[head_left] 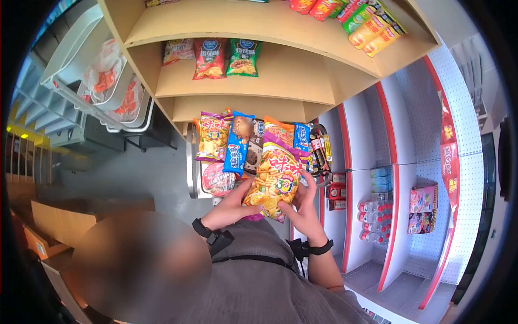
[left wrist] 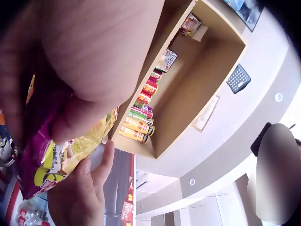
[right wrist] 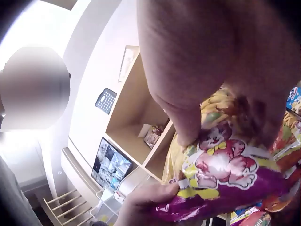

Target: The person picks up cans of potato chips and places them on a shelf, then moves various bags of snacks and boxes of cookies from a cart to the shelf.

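Observation:
A yellow and purple snack bag (head_left: 278,181) is held up in front of the person's body by both hands. The left hand (head_left: 229,208) grips its lower left edge with the thumb on the front, and the right hand (head_left: 305,213) grips the lower right side the same way. Up close in the right wrist view, the bag's purple end (right wrist: 225,202) carries a pink cartoon animal. Just beyond it, other packs lie in a metal-framed cart (head_left: 192,162): a similar snack bag (head_left: 213,135), a blue cookie pack (head_left: 237,143) and a round-lidded tub (head_left: 217,181).
Ahead stands a wooden shelf unit (head_left: 243,89) with a red chip bag (head_left: 209,58), a green chip bag (head_left: 244,58) and several chip canisters (head_left: 372,32). White shelving (head_left: 359,127) on the right holds bottles (head_left: 375,221). A white tiered trolley (head_left: 70,65) stands at left.

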Available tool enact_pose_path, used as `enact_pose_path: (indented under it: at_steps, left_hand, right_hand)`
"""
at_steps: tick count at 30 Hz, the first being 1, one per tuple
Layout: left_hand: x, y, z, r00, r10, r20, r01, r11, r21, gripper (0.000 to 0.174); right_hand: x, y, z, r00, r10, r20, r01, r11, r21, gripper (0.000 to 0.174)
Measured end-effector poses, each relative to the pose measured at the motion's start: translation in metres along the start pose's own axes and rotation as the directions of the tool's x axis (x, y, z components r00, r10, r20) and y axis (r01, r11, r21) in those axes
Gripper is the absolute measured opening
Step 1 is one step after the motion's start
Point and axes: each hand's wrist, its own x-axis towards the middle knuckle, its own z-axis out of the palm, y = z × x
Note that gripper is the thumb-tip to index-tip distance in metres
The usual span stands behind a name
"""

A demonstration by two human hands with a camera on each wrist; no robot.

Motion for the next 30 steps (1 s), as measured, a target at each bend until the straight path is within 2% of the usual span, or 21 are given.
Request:
enact_pose_path:
  at_steps: [1,2,5,6,7,9,10,11,13,14,15,18,19,21,23,24,26,27,29,30]
  left_hand:
    - [-0.002,0.004,-0.004,1.0,0.001,0.017,-0.001,0.999,0.04,0.079]
    - [-0.006,0.01,-0.003,0.999,0.001,0.053,0.002,0.998,-0.064,0.08]
    - [-0.017,0.017,-0.007,0.995,0.081,0.063,-0.078,0.995,-0.056,0.084]
    - [-0.02,0.017,-0.01,0.994,0.085,0.075,-0.077,0.992,-0.104,0.086]
    - [-0.024,0.018,-0.012,0.994,0.085,0.069,-0.077,0.991,-0.111,0.086]
    - [-0.035,0.027,-0.018,0.994,0.109,0.014,-0.1,0.953,-0.287,0.087]
    - [-0.04,0.033,-0.025,0.995,0.095,0.015,-0.091,0.984,-0.156,0.08]
    - [-0.043,0.033,-0.029,0.995,0.098,0.014,-0.094,0.981,-0.169,0.08]
    - [-0.044,0.03,-0.034,0.997,0.02,-0.081,-0.05,0.921,-0.386,0.08]
    - [-0.045,0.03,-0.037,0.99,0.029,-0.138,-0.075,0.937,-0.34,0.073]
    - [-0.047,0.029,-0.042,0.988,0.027,-0.154,-0.081,0.932,-0.352,0.073]
    - [-0.059,0.02,-0.053,0.965,-0.003,-0.262,-0.068,0.962,-0.264,0.053]
    - [-0.063,0.014,-0.056,0.961,-0.006,-0.276,-0.074,0.957,-0.28,0.053]
    - [-0.07,-0.003,-0.062,0.931,-0.096,-0.351,0.001,0.965,-0.262,0.046]
    - [-0.079,-0.02,-0.058,0.896,-0.122,-0.427,-0.01,0.956,-0.293,0.042]
    - [-0.083,-0.025,-0.056,0.861,-0.139,-0.489,0.004,0.963,-0.268,0.041]
    - [-0.083,-0.037,-0.043,0.8,-0.174,-0.574,0.02,0.964,-0.265,0.04]
    - [-0.083,-0.04,-0.036,0.769,-0.193,-0.609,0.025,0.962,-0.273,0.04]
    - [-0.078,-0.047,-0.017,0.722,-0.228,-0.653,-0.001,0.944,-0.331,0.039]
    - [-0.074,-0.052,-0.008,0.689,-0.255,-0.679,0.01,0.939,-0.344,0.039]
  right_hand:
    - [0.002,-0.004,0.0,0.997,0.019,0.078,-0.013,0.997,-0.078,0.093]
    - [0.005,-0.011,0.002,0.995,0.025,0.095,-0.017,0.996,-0.086,0.089]
    - [0.018,-0.016,0.001,0.979,0.078,0.187,-0.07,0.996,-0.048,0.081]
    - [0.022,-0.015,0.004,0.986,0.039,0.163,-0.043,0.999,0.024,0.077]
    - [0.026,-0.016,0.006,0.984,0.044,0.17,-0.049,0.999,0.021,0.077]
    - [0.039,-0.018,0.01,0.99,-0.01,0.142,-0.006,0.994,0.107,0.078]
    - [0.046,-0.022,0.011,0.992,0.004,0.127,-0.024,0.986,0.162,0.079]
    - [0.055,-0.026,0.008,0.992,0.012,0.13,-0.032,0.988,0.151,0.079]
    - [0.076,-0.033,-0.001,0.997,0.044,0.056,-0.052,0.989,0.137,0.079]
    - [0.086,-0.04,-0.004,0.997,0.075,0.027,-0.078,0.983,0.167,0.078]
    - [0.099,-0.038,-0.014,1.0,0.01,0.014,-0.01,0.999,0.041,0.075]
    - [0.145,-0.039,-0.039,0.999,-0.023,0.026,0.023,1.0,0.007,0.073]
    - [0.163,-0.037,-0.048,0.999,-0.035,0.03,0.035,0.999,0.003,0.072]
    - [0.202,-0.034,-0.063,0.998,-0.031,0.063,0.031,0.999,-0.007,0.07]
    - [0.243,-0.022,-0.081,0.995,0.087,-0.045,-0.085,0.996,0.035,0.071]
    - [0.269,-0.009,-0.094,0.995,0.099,-0.025,-0.099,0.995,0.011,0.071]
    - [0.322,0.016,-0.129,0.995,0.054,-0.089,-0.067,0.987,-0.148,0.079]
    - [0.348,0.02,-0.137,0.996,0.072,-0.059,-0.081,0.982,-0.172,0.079]
    - [0.398,0.036,-0.145,0.986,0.04,-0.159,-0.076,0.972,-0.221,0.086]
    - [0.43,0.05,-0.159,0.989,0.056,-0.138,-0.086,0.971,-0.223,0.086]
